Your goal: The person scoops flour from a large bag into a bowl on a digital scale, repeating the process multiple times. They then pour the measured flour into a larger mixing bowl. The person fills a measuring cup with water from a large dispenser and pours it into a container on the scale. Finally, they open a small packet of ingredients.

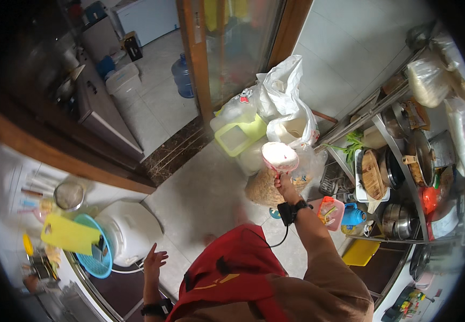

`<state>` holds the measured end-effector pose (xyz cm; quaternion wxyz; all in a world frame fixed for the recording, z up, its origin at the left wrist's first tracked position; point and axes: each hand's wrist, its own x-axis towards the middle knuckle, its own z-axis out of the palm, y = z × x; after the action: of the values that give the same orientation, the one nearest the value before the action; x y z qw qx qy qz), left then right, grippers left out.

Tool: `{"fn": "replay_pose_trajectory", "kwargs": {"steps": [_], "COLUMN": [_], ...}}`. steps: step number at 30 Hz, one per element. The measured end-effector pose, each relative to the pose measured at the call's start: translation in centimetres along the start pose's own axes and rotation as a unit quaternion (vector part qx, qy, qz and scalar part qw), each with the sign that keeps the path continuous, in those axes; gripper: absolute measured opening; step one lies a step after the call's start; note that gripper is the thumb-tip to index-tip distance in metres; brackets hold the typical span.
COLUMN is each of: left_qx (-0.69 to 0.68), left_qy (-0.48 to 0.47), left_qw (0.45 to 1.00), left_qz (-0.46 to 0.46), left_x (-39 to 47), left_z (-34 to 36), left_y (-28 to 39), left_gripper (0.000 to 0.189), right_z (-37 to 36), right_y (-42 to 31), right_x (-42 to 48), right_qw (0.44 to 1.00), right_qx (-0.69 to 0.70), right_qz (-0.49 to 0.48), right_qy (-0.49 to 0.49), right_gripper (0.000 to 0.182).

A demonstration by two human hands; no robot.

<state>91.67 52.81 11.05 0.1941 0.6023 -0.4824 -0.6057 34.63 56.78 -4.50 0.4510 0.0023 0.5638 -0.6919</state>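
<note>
My right hand (284, 186) is shut on the handle of a pink scoop (277, 171) heaped with a bright white substance (280, 153); whether it is powder or grain I cannot tell. Beneath the scoop stands a clear plastic bag (262, 189) with tan, grainy-looking contents. Just beyond it is an open white plastic bag (294, 120) with a pale round container inside. My left hand (155, 257) hangs apart from anything, fingers spread, near a white lidded appliance (129, 231) and a blue plastic basket (91, 263).
A yellow cutting board (69, 234) rests over the basket. Green-rimmed containers (240, 135) stand by the sliding door (200, 60). On the right, a metal rack (407, 177) holds pots, and a blue jug (353, 214) sits near a pink tray (333, 221). Beyond the doorway is a blue water bottle (183, 76).
</note>
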Motion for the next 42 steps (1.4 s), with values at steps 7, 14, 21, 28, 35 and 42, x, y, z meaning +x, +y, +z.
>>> {"fn": "replay_pose_trajectory", "kwargs": {"steps": [7,14,21,28,35,42], "left_qx": [-0.023,-0.022,-0.076,-0.196,-0.29,-0.511], "left_qy": [0.075,0.046,0.081,0.24,0.443,0.642], "left_qw": [0.996,0.994,0.986,0.944,0.838,0.565], "left_qz": [-0.037,-0.097,-0.126,-0.112,-0.135,-0.086], "left_x": [5.4,10.3,10.5,7.1,8.2,-6.0], "left_z": [5.4,13.8,15.6,23.3,29.1,38.9], "left_y": [6.2,12.5,13.6,13.5,14.2,7.3], "left_gripper": [0.053,0.053,0.059,0.057,0.059,0.059], "right_z": [-7.7,-8.2,-3.9,12.6,36.7,45.2], "right_y": [-0.3,-11.9,-3.9,-6.7,-4.4,2.2], "right_x": [24.0,31.7,28.3,27.7,41.8,28.1], "right_qw": [0.83,0.996,0.982,0.425,0.435,0.017], "right_qx": [0.424,-0.017,-0.181,-0.655,-0.61,-0.592], "right_qz": [0.244,-0.008,0.056,-0.341,0.062,-0.163], "right_qy": [-0.269,0.09,0.01,-0.523,-0.659,-0.789], "right_gripper": [0.05,0.05,0.031,0.016,0.025,0.033]}}
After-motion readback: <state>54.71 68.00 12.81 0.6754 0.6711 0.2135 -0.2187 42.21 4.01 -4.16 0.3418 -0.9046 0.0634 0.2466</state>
